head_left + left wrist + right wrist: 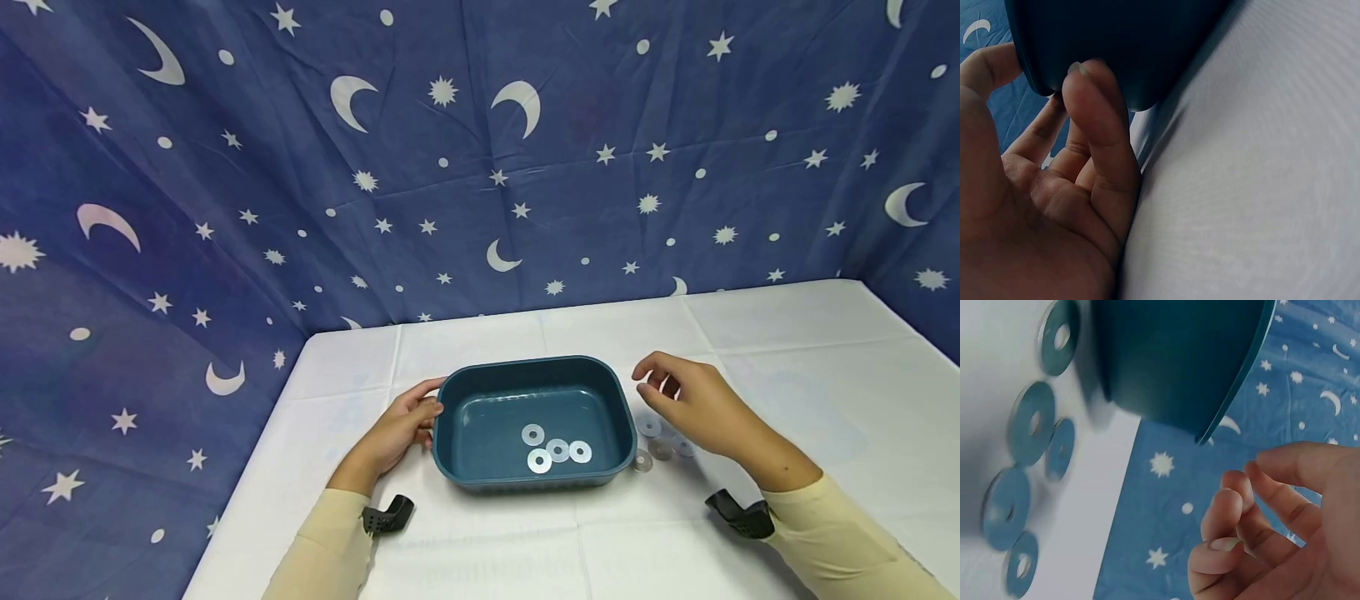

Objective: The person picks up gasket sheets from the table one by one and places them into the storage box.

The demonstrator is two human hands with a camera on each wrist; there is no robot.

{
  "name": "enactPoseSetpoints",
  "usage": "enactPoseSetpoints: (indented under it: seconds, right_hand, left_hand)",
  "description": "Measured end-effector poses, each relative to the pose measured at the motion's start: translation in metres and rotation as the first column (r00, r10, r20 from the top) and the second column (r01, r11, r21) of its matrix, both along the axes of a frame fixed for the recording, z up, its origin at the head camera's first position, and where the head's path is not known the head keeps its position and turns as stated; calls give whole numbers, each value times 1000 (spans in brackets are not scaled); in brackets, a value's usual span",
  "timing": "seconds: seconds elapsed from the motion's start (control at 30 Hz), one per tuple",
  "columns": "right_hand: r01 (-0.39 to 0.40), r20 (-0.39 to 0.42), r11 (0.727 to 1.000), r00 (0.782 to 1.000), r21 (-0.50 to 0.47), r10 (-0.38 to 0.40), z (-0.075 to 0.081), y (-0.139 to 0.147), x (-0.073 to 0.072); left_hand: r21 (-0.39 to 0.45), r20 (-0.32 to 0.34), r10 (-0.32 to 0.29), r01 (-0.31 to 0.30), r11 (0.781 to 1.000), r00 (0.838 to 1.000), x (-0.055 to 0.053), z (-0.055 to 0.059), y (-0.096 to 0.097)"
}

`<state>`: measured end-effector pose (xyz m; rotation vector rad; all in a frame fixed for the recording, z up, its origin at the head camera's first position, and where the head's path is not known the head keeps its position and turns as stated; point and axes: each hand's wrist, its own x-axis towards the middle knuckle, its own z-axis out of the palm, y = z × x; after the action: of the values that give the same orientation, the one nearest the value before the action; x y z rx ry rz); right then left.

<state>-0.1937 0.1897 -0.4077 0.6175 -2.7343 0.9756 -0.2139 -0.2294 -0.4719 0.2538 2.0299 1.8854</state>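
A dark teal rectangular plastic tub (536,482) stands on the white cloth. Several flat metal washers (539,461) lie on its floor, toward the front. At the tub's left end my left hand (397,427) holds it, fingers and thumb against the rim and outer wall. My right hand (693,404) hovers just off the tub's right end with loosely bent fingers; nothing shows between the fingertips. Below that hand, more loose washers (642,461) lie on the cloth, partly hidden by it in the head view. The right wrist view shows these washers (1032,423) beside the tub wall (1166,369).
White cloth (480,550) covers the table. A blue curtain (480,208) with moons and stars hangs behind it and along the left side. Each wrist carries a black device, one on the left sleeve (318,550) and one on the right sleeve (847,542).
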Motion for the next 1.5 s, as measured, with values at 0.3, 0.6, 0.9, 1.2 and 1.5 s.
enactPoseSetpoints:
  seconds: [0.3, 0.6, 0.9, 1.2, 1.5]
  right_hand:
    - [6, 39, 1000, 999, 10, -7, -10, 17, -6]
    - [-8, 143, 999, 990, 33, 3, -22, 21, -11]
    - [14, 248, 997, 968, 70, -31, -25, 35, -13]
    - [-23, 289, 993, 957, 112, -10, -27, 52, -15]
    - [-74, 381, 989, 924, 125, 21, -30, 69, -17]
  left_hand:
    - [-6, 4, 2, -2, 1000, 1000, -2, 0, 0]
    - [-17, 5, 5, -5, 1000, 1000, -2, 2, 0]
    - [-16, 9, 8, -8, 1000, 1000, 0, 1, 0]
    - [-23, 8, 6, -5, 1000, 1000, 1, 0, 0]
    - [-18, 7, 1, -1, 1000, 1000, 1, -1, 0]
